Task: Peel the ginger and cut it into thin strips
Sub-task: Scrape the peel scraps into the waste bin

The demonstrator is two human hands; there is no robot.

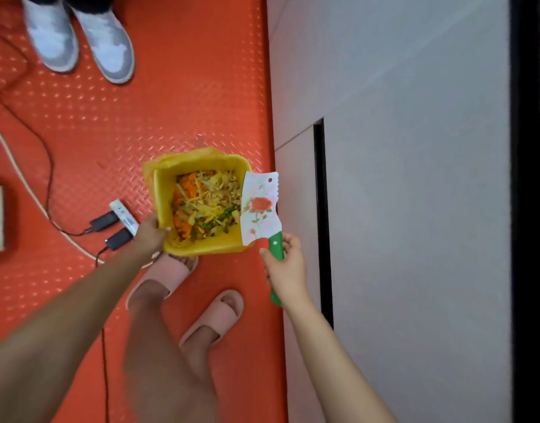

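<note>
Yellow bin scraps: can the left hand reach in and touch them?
Probably yes. The left hand grips the yellow bin at its near rim, the scraps lie uncovered beside its thumb, and the knife is off at the right edge.

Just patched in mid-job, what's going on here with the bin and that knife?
The person is standing over a yellow bin on the orange floor. The left hand holds the bin's near corner at the rim. The right hand grips the green handle of a rose-patterned knife, whose blade lies over the bin's right edge. The bin holds mixed vegetable scraps. No whole ginger or cutting board is in view.
</note>
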